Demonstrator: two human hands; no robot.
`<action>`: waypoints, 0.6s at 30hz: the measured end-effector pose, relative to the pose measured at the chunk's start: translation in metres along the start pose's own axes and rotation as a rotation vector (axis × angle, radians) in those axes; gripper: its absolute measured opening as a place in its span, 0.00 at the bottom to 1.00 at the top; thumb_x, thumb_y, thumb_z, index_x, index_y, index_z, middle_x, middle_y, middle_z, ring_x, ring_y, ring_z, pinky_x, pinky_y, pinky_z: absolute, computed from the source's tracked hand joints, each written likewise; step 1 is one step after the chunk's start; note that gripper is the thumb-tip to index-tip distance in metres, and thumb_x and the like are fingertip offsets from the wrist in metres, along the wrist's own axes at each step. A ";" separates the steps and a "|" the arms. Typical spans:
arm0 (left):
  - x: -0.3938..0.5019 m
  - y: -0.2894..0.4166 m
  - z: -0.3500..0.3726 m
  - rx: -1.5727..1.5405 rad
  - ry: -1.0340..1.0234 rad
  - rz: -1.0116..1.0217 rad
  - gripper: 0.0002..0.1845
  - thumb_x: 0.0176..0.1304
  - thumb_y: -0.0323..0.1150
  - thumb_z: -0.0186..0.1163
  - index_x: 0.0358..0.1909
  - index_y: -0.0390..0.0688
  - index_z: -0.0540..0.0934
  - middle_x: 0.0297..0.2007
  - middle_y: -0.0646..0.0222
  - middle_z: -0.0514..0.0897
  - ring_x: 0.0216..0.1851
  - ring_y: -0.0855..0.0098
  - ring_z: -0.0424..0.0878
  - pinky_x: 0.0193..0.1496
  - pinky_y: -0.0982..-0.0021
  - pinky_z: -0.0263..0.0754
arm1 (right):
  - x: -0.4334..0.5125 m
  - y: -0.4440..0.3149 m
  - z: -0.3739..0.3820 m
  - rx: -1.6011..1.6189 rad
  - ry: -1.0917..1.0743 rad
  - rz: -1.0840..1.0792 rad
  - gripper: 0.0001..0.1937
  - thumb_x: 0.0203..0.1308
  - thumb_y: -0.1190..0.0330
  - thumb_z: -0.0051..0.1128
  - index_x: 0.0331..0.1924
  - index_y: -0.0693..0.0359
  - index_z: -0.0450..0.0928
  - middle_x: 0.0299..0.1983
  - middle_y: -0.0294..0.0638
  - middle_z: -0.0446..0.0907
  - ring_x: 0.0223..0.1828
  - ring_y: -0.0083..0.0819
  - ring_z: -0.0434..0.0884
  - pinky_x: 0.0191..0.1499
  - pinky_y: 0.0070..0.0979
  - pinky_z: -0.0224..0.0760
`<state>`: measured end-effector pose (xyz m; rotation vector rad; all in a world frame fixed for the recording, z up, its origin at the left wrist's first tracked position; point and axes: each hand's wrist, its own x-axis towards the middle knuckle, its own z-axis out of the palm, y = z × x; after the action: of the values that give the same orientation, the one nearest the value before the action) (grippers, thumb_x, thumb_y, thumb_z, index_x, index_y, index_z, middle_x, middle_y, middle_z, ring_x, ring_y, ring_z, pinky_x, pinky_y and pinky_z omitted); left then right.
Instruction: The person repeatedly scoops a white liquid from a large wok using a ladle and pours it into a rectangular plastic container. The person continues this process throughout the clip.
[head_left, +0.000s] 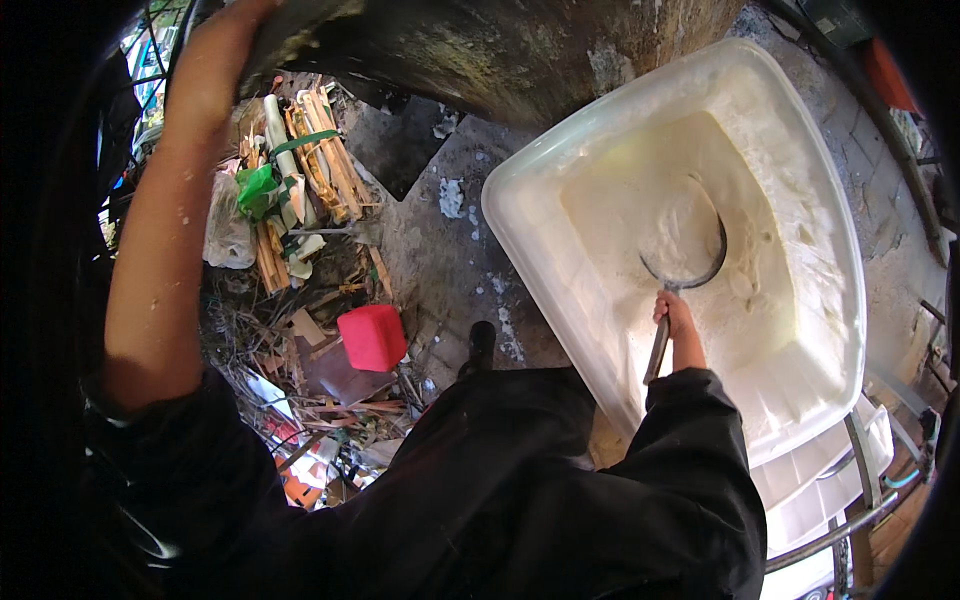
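Note:
My right hand (675, 315) grips the handle of a round-rimmed metal ladle (658, 349). The ladle's bowl is partly sunk in a pale cream liquid (622, 202), and part of its rim shows above the surface. This liquid lies in a large translucent white plastic tub (517, 180) to my right. My left forearm (169, 225) reaches up past the top left of the picture. The left hand itself is out of view, near the soot-stained wall of a large vessel or stove (480, 45).
Bundled wood strips (326, 150), a clear plastic bag (229, 232) and a red block-shaped object (373, 337) lie among twigs and scraps on the left. White splashes (450, 197) mark the floor. Stacked white containers (817, 472) and a metal rail (832, 534) stand at lower right.

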<state>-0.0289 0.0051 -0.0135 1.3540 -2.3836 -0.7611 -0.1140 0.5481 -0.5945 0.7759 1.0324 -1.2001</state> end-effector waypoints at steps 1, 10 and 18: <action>0.002 -0.002 -0.001 0.018 -0.020 0.004 0.18 0.61 0.44 0.54 0.47 0.46 0.81 0.47 0.68 0.81 0.50 0.70 0.76 0.57 0.73 0.62 | -0.013 0.006 0.003 0.072 -0.091 0.023 0.08 0.59 0.68 0.50 0.25 0.55 0.66 0.15 0.27 0.62 0.12 0.17 0.62 0.16 0.18 0.60; -0.016 0.026 0.026 0.378 0.016 0.087 0.20 0.57 0.47 0.46 0.38 0.44 0.81 0.40 0.56 0.82 0.43 0.52 0.78 0.47 0.58 0.71 | -0.198 0.009 0.054 -0.104 -0.141 -0.175 0.07 0.60 0.68 0.50 0.28 0.55 0.66 0.15 0.26 0.62 0.12 0.15 0.62 0.16 0.18 0.58; -0.031 0.046 0.028 0.405 0.086 -0.007 0.19 0.55 0.52 0.51 0.37 0.50 0.82 0.37 0.59 0.83 0.42 0.53 0.80 0.45 0.56 0.73 | -0.410 -0.046 0.134 -0.006 -0.189 -0.191 0.04 0.62 0.69 0.49 0.31 0.55 0.67 0.18 0.23 0.63 0.14 0.12 0.61 0.17 0.14 0.57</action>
<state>-0.0591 0.0589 -0.0101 1.5045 -2.5545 -0.2170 -0.1453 0.5646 -0.1616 0.5561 0.9677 -1.4045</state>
